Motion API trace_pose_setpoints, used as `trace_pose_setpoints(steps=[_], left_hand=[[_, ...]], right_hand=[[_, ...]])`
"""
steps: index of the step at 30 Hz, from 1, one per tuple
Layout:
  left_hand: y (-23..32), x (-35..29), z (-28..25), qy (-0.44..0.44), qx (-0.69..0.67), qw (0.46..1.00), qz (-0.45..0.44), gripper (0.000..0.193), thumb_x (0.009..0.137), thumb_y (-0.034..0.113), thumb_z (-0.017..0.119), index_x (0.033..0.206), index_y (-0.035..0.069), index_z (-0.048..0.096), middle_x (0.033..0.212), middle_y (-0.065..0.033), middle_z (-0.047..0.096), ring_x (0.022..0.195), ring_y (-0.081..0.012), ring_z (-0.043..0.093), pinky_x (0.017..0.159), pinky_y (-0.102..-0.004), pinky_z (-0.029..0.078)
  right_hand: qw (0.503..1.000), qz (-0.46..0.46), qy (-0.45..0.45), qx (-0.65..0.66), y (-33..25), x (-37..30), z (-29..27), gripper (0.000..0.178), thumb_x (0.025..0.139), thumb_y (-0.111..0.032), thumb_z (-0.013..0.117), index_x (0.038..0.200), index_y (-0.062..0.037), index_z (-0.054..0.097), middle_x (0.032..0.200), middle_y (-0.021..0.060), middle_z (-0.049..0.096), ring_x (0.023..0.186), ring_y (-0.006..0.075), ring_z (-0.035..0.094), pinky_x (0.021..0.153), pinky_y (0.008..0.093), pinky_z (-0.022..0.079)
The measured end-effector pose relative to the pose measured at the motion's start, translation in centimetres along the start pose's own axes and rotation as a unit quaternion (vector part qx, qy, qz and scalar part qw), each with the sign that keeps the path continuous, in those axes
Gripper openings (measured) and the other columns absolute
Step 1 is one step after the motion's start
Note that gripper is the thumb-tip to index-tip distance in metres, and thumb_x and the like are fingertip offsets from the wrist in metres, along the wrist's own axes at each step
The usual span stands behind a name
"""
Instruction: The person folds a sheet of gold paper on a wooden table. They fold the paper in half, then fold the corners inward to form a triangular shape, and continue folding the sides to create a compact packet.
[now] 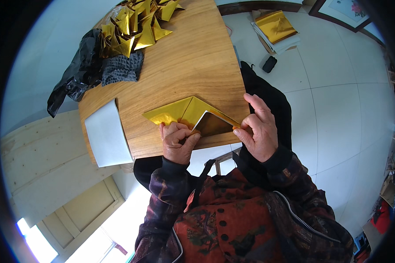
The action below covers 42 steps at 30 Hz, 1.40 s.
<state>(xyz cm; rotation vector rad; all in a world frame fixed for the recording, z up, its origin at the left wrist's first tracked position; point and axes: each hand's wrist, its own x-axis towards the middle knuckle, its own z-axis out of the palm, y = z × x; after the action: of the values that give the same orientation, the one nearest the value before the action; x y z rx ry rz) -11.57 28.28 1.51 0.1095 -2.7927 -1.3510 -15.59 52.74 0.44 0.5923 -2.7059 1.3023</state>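
A gold foil paper (pixel 173 111), partly folded with creases and a peaked top, is held above the near edge of the wooden table. My left hand (pixel 178 142) pinches its lower left part between thumb and fingers. With thumb and index finger, my right hand (pixel 259 131) grips the paper's right corner, its other fingers raised. Between the hands the paper stands open in an inverted V, showing a pale edge and a dark, shaded inside. To the left, a white sheet (pixel 107 133) lies over the table's edge.
Folded gold paper pieces (pixel 138 24) pile at the table's far left, beside a black plastic bag (pixel 77 70) and a dark grey textured cloth (pixel 123 68). On the tiled floor at the right sit a stack of gold paper (pixel 275 27) and a small black object (pixel 270 64).
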Motion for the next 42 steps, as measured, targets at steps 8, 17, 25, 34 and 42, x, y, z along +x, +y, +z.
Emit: trace_pose_setpoints(steps=[8,17,25,34,42], left_hand=[[-0.1,0.0,0.3,0.018,0.011,1.000,0.001,0.013,0.075,0.016,0.079,0.072,0.009,0.068,0.083,0.0016,0.057,0.086,-0.0170,0.056,0.112,-0.0475,0.015],[-0.1,-0.1,1.1,0.068,0.006,0.998,-0.016,0.021,0.070,0.014,0.081,0.067,0.006,0.062,0.091,-0.0047,0.057,0.093,-0.0231,0.054,0.110,-0.0480,0.022],[0.0,-0.1,1.3,0.061,0.050,0.997,-0.014,0.024,0.069,0.014,0.082,0.066,0.005,0.060,0.093,-0.0059,0.055,0.094,-0.0249,0.053,0.111,-0.0500,0.022],[-0.1,0.0,1.3,0.067,0.079,0.995,-0.003,0.022,0.068,0.012,0.082,0.067,0.005,0.061,0.091,-0.0065,0.056,0.093,-0.0249,0.054,0.107,-0.0479,0.027],[-0.2,0.0,1.3,0.068,0.060,0.996,0.000,0.021,0.066,0.010,0.082,0.068,0.004,0.062,0.090,-0.0072,0.054,0.092,-0.0259,0.050,0.091,-0.0401,0.038]], right_hand=[[1.000,0.000,-0.003,0.003,-0.1,0.1,-0.1,0.024,0.076,-0.016,0.077,0.075,-0.0064,0.055,0.144,0.0172,0.044,0.134,0.0374,0.041,0.102,0.0444,0.036],[1.000,0.002,0.006,-0.001,0.0,-0.1,0.0,0.020,0.078,-0.011,0.073,0.076,-0.0065,0.054,0.143,0.0170,0.046,0.133,0.0378,0.042,0.102,0.0452,0.037],[1.000,0.016,0.014,0.007,0.1,0.1,0.1,0.021,0.077,-0.011,0.073,0.075,-0.0064,0.052,0.142,0.0172,0.047,0.130,0.0391,0.044,0.102,0.0456,0.037],[0.978,-0.197,-0.056,-0.036,-4.2,-1.8,1.9,0.053,0.073,-0.023,0.075,0.121,-0.0047,0.061,0.141,0.0107,0.051,0.135,0.0289,0.043,0.112,0.0474,0.031],[0.973,-0.166,-0.120,-0.105,-3.5,-2.0,4.0,0.076,0.078,-0.040,0.067,0.140,-0.0017,0.046,0.152,0.0107,0.037,0.145,0.0276,0.027,0.118,0.0483,0.016]])
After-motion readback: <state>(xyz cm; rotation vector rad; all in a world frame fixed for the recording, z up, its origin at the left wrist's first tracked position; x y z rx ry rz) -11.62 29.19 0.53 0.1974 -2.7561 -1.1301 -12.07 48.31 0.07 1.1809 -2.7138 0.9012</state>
